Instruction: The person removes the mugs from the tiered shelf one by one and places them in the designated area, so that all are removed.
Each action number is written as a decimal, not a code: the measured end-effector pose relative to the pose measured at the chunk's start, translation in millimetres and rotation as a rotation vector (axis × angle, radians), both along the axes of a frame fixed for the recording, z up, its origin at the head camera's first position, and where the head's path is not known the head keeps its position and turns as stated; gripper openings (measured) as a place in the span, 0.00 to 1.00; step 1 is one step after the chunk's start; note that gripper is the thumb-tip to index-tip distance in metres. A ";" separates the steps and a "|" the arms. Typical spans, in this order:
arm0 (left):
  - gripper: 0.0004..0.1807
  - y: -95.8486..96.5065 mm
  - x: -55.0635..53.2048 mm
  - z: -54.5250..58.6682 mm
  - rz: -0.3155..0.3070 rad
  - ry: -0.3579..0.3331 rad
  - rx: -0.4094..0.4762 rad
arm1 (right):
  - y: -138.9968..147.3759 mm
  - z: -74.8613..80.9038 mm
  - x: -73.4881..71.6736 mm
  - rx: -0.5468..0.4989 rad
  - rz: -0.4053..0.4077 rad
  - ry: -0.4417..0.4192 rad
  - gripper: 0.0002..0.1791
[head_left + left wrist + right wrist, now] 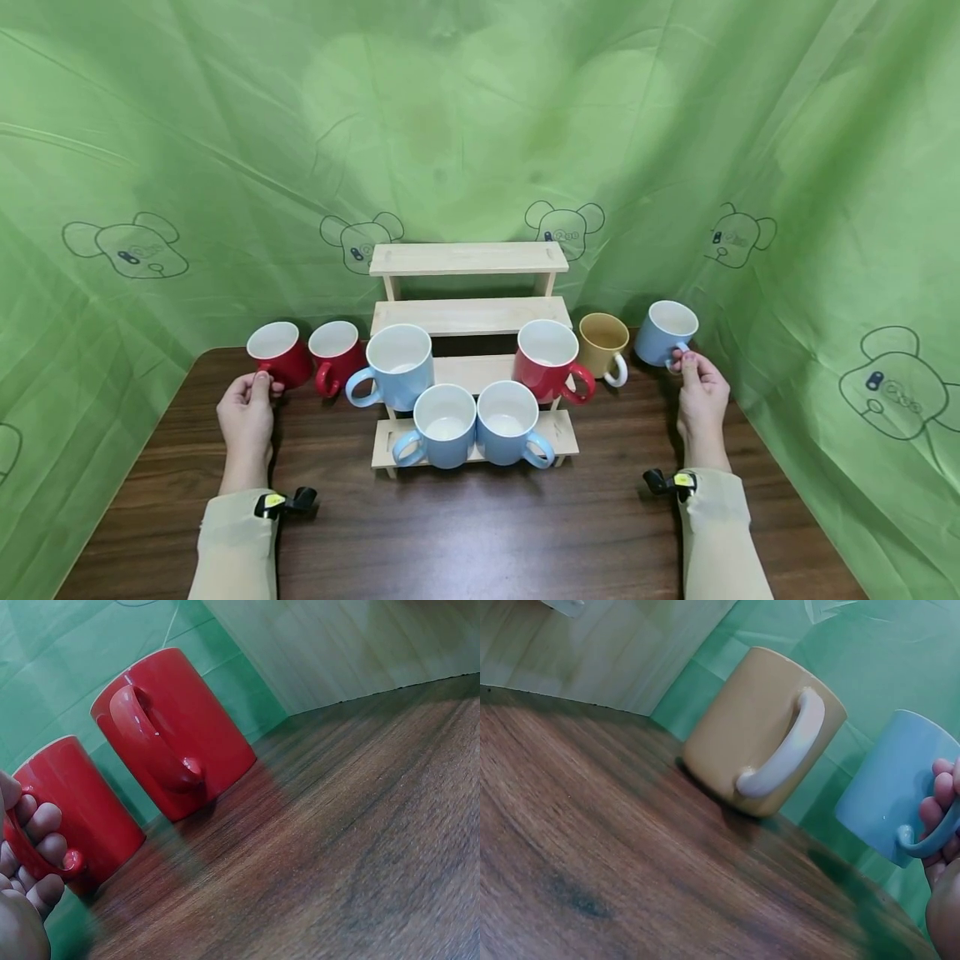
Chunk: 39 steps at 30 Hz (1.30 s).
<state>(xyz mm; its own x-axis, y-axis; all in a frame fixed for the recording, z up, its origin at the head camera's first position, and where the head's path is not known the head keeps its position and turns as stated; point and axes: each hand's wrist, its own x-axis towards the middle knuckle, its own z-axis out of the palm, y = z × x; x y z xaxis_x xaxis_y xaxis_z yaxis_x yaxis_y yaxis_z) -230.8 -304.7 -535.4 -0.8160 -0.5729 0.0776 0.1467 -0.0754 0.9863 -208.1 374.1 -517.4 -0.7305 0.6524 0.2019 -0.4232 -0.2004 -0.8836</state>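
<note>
At the far left of the table, my left hand (250, 408) holds the handle of a red mug (288, 367). In the left wrist view the fingers (46, 821) curl through that handle. A second red mug (341, 358) stands just right of it, handle toward me. Over at the right, my right hand (702, 392) grips a light blue mug (658, 340) by its handle, fingers (931, 814) hooked into it. Below this blue mug a dark shadow lies on the table in the right wrist view. Beside it stands a tan mug (742, 720) with a white handle.
A stepped wooden rack (468, 260) stands mid-table. Two light blue mugs, one left (444, 437) and one right (504, 433), sit on its lowest step. Another blue mug (401, 358) and a red mug (542, 362) are one step up. Green cloth (480, 125) hangs behind and at both sides.
</note>
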 end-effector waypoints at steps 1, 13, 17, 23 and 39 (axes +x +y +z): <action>0.10 0.3 0.2 0.2 0.002 0.001 0.002 | 0.3 -0.8 0.0 -0.001 0.003 -0.002 0.10; 0.10 -0.1 0.6 -1.1 0.003 0.006 -0.001 | -1.0 -7.2 1.2 -0.019 0.022 -0.030 0.11; 0.10 -1.4 0.8 -1.6 -0.007 0.010 0.018 | -2.2 -8.0 1.4 0.004 0.025 -0.064 0.13; 0.11 -1.3 1.2 -0.1 -0.018 0.013 0.038 | -2.1 -9.0 2.1 0.012 0.031 -0.096 0.12; 0.10 1.8 0.5 2.6 -0.002 0.014 0.030 | 2.7 -13.2 2.3 0.041 0.073 -0.211 0.10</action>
